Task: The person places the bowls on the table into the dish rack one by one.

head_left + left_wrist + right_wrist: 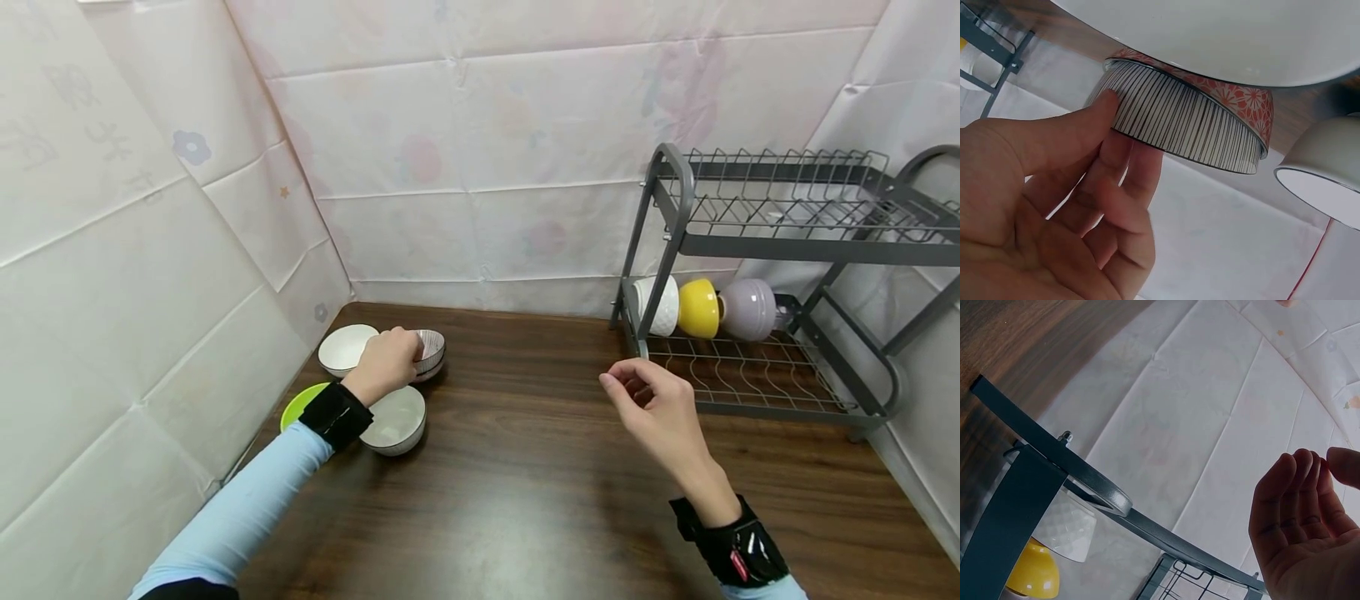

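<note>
The black-and-white striped bowl (1185,125) is at the far left part of the brown wooden table (525,433), sitting in the red flowered bowl (1250,103). It lies directly at the fingers of the left hand (386,362), which is clearly the nearer one; the right hand (663,408) is well apart from it, on the other side of the table. The left hand pinches the striped wall at the rim, thumb on the outside, fingers passing over to the inner side (how deep they reach, I cannot tell). The right hand has its fingers loosely bent, the thumb near to the fingertips, and it holds nothing; it hovers before the grey two-tier dish rack (795,247).

The striped bowl is round, so no long axis is there to follow; its mouth looks upward, and the stripes run between rim and base. On its left the room is narrow: the white bowl (345,348) is just beside, the light grey bowl (393,421) is nearer to the person, and the lime green bowl (300,404) is close to the left table edge. Behind stands the cloth-covered wall (525,233). The wider room is toward the right, where the wood surface stretches up to the rack.
</note>
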Demonstrator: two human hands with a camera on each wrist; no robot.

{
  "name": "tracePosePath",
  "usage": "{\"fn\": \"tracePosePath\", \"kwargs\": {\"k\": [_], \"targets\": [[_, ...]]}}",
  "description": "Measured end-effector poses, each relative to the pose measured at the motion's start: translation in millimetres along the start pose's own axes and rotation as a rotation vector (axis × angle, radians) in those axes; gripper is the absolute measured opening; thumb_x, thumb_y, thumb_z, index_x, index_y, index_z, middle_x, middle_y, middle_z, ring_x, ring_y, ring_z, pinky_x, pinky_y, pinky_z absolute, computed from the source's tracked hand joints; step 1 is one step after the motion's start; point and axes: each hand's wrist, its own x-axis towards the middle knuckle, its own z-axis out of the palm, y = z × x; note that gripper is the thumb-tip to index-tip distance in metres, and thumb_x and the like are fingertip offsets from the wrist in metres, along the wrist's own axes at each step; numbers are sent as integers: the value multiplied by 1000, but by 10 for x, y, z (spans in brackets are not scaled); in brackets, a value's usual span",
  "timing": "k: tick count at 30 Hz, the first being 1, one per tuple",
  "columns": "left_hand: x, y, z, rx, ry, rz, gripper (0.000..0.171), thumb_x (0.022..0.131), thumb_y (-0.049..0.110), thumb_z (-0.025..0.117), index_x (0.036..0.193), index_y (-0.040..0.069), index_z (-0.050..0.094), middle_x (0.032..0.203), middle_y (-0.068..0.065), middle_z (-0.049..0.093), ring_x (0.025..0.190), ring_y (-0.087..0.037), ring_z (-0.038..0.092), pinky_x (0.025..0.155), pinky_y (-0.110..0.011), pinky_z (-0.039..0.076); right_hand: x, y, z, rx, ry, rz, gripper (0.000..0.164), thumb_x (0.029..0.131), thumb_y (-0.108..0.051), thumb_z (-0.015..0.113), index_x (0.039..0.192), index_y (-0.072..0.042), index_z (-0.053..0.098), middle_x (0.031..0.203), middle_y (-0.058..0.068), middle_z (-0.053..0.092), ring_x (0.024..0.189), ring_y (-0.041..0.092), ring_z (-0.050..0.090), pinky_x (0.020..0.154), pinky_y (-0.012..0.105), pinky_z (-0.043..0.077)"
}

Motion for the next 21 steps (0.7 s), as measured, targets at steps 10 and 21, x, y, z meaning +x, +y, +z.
{"fn": "tracePosePath", "kwargs": {"k": [10,21], "targets": [[-16,30,-1,16,39,-24,26,72,-7,69,63,17,64,65,0,58,60,-19,51,47,-37,42,-21,18,0,3,0,-4,14,92,-1,80,93,-14,75,82,-9,68,64,11,61,59,16,49],[-28,3,0,61,140,2,25,72,-9,65,66,15,70,71,-2,62,61,-19,55,48,-42,48,2,11,4,-23,-22,12,12,93,-3,80,95,-14,75,83,-9,67,66,11,61,59,18,49]]}}
